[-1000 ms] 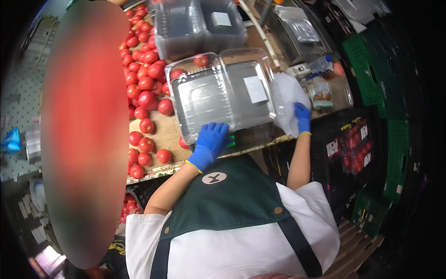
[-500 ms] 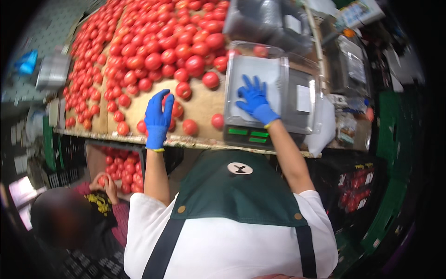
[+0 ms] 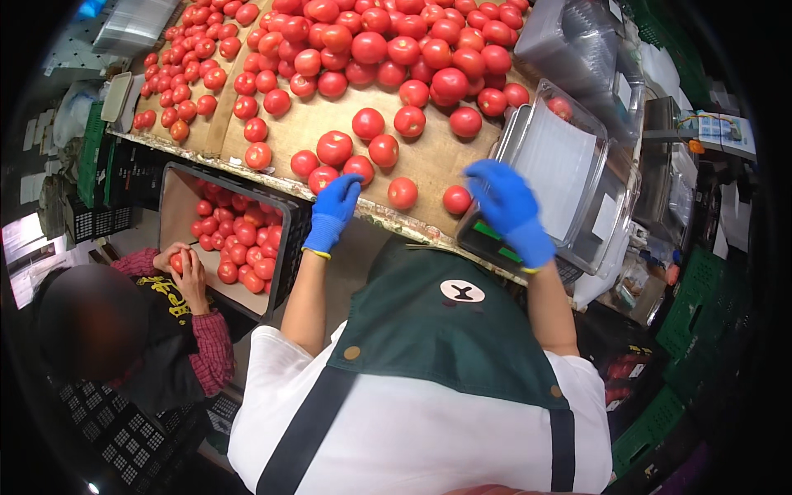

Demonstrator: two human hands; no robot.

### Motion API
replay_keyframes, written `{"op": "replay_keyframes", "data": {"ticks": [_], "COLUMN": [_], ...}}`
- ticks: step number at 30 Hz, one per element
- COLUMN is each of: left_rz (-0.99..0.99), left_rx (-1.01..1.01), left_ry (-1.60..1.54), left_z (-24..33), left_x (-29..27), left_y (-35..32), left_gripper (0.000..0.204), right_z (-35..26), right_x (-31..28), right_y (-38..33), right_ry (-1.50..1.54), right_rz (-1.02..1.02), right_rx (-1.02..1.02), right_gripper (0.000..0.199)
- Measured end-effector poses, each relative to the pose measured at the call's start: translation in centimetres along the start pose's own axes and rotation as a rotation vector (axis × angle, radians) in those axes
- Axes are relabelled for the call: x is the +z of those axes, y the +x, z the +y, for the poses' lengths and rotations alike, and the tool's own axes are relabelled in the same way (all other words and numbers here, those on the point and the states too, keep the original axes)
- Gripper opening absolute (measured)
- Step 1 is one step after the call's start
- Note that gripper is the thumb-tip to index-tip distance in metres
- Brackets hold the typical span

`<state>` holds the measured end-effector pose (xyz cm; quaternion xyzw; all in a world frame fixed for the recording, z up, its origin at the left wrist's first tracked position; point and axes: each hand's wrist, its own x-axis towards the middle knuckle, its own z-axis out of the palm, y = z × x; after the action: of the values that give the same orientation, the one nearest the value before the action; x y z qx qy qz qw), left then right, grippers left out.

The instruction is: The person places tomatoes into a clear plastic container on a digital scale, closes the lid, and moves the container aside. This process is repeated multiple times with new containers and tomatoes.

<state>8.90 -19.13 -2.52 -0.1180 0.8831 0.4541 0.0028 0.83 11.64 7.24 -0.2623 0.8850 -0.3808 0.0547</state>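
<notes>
My left hand point(image 3: 333, 216), in a blue glove, is at the table's front edge with its fingers loosely bent, open, against a few red tomatoes point(image 3: 334, 148). No tomato shows clearly gripped in it. My right hand point(image 3: 513, 210), gloved too and slightly blurred, hovers over the front of a scale with green displays point(image 3: 486, 230). Its fingers reach left, apart, near a single tomato point(image 3: 457, 200). On the scale rests a clear plastic tray point(image 3: 554, 157) with a white liner and one tomato point(image 3: 559, 108) at its far end.
A large heap of tomatoes point(image 3: 404, 51) covers the far part of the cardboard-topped table point(image 3: 309, 120). Stacked clear trays point(image 3: 569, 45) stand at the far right. Lower left, another person's hands point(image 3: 186, 272) hold a tomato beside a dark crate point(image 3: 285, 247) of tomatoes.
The view has shifted, bringing the table lower and rightward. My right hand has left the tray's liner and moved toward the scale's front left. My left hand is nearer the front edge tomatoes.
</notes>
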Motion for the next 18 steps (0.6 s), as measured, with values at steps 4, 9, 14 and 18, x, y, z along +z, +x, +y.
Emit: {"op": "replay_keyframes", "data": {"ticks": [4,9,14,18], "left_rz": [0.054,-0.015,-0.129,-0.438], "left_rx": [-0.101,0.393,0.708,-0.051], "left_ry": [-0.129,0.219,0.611,-0.479], "left_z": [-1.7,0.4,-1.4,2.1], "left_x": [-1.0,2.2,7.9,6.6], "left_y": [1.3,4.3,9.8,9.5], "left_gripper": [0.021,0.034,0.046,0.063], "right_z": [0.6,4.7,0.6,-0.7], "right_x": [7.5,18.2,11.6,3.5], "right_y": [3.1,1.3,-0.7,-5.9], "right_ry": [-0.083,-0.122,0.668,1.717], "right_rz": [-0.391,-0.308,-0.449,-0.283], "right_rx": [0.042,-0.197,0.418,0.464], "right_gripper": [0.022,0.047,0.057,0.064]}}
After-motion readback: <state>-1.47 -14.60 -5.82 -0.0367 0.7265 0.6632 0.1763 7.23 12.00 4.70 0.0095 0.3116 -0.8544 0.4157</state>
